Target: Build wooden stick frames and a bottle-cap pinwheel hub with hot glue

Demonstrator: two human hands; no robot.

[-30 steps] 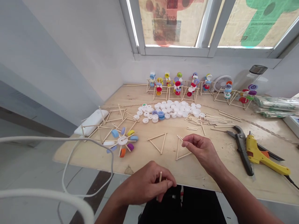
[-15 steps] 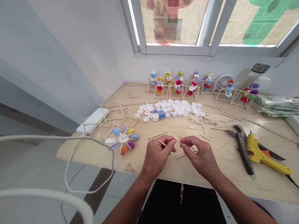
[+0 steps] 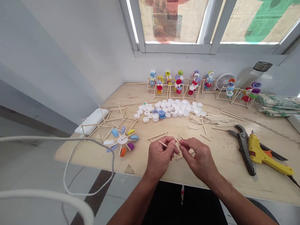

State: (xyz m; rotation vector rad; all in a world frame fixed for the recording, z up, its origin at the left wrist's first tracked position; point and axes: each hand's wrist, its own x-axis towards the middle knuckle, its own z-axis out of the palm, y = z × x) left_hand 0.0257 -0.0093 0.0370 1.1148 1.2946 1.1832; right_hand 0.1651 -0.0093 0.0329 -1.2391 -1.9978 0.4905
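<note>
Near the table's front edge, my left hand (image 3: pixel 161 156) is closed on a thin wooden stick (image 3: pixel 163 144), whose end pokes out between the fingers. My right hand (image 3: pixel 197 156) pinches another short wooden stick (image 3: pixel 177 140) by its lower end, close to the left thumb and fingertips. Whether the two sticks touch is hidden by the fingers. Behind and beneath the hands lie small joined stick pieces (image 3: pixel 157 136), partly covered. To the left lies a wheel of sticks with coloured bottle caps (image 3: pixel 122 139) around a white cap hub.
White bottle caps (image 3: pixel 180 109) cover the table's middle, with loose sticks (image 3: pixel 215 120) beside them. A utility knife (image 3: pixel 245 150) and yellow glue gun (image 3: pixel 269 159) lie right. Stick frames (image 3: pixel 114 114) and a power strip (image 3: pixel 92 121) sit left. Finished cap wheels (image 3: pixel 178 86) line the back.
My hands have drawn slightly closer together, the right fingers moving left toward the left fingertips. Both still hold their sticks. The camera view has shifted slightly.
</note>
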